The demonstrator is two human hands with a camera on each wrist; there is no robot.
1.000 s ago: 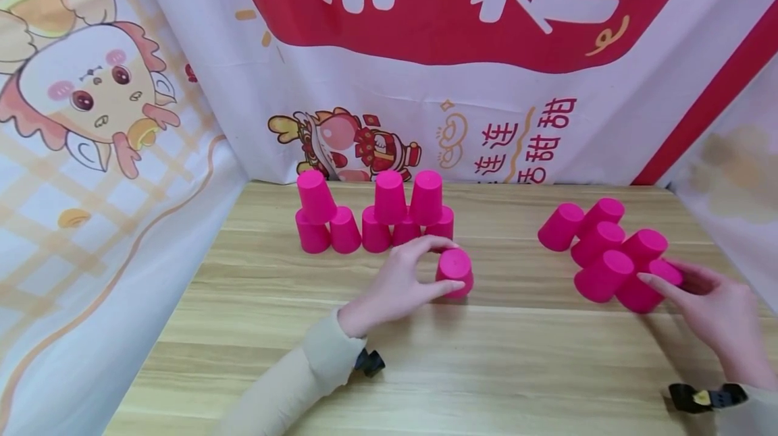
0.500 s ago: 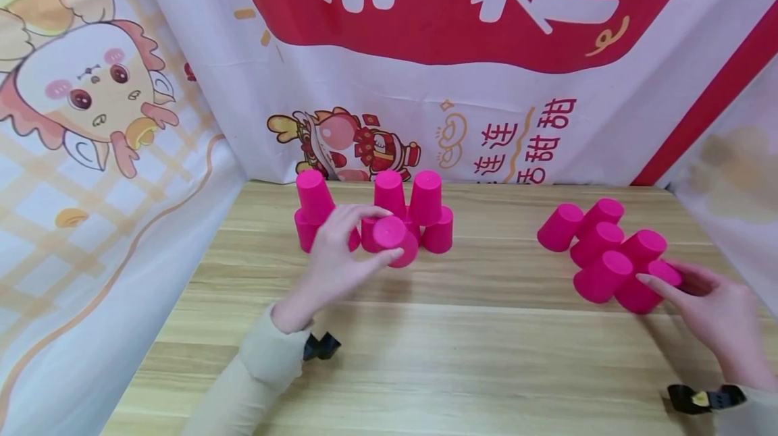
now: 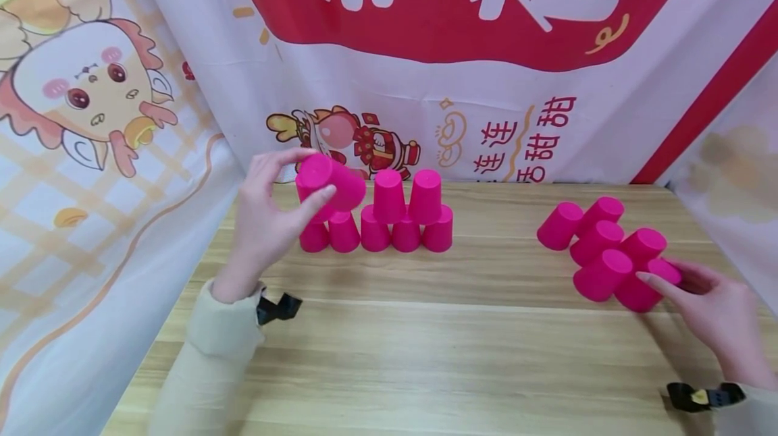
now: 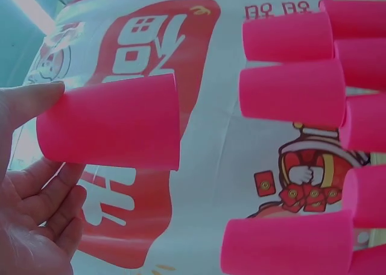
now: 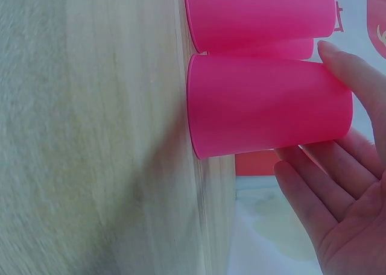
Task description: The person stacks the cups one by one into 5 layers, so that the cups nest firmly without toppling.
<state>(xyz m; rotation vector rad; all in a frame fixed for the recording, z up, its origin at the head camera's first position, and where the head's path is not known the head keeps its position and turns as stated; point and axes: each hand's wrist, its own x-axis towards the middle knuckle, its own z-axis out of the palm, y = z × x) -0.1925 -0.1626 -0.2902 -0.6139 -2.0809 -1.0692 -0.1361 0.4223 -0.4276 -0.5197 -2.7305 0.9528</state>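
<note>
My left hand [image 3: 264,216] holds a pink plastic cup [image 3: 348,186] upside down and tilted, between thumb and fingers, in the air. In the left wrist view this held cup [image 4: 114,124] is apart from the stacked ones. Behind it, partly hidden, a second-level cup [image 3: 319,212] sits on the bottom row [image 3: 375,230] of upturned cups. Two more cups [image 3: 389,196] stand side by side on that row's right part. At the right, my right hand [image 3: 720,308] grips an upturned cup [image 5: 271,106] standing on the table, thumb on one side and fingers on the other.
Several more upturned pink cups [image 3: 598,243] stand close together beside my right hand. All rest on a wood-grain table [image 3: 450,355]. A printed cloth [image 3: 389,85] hangs behind the table, and another [image 3: 121,220] along the left. Black wrist cameras [image 3: 279,308] sit at both sleeves.
My left hand has carried its cup from the table in front of the row, up and left, to the row's left end. The right hand has stayed in place on its cup.
</note>
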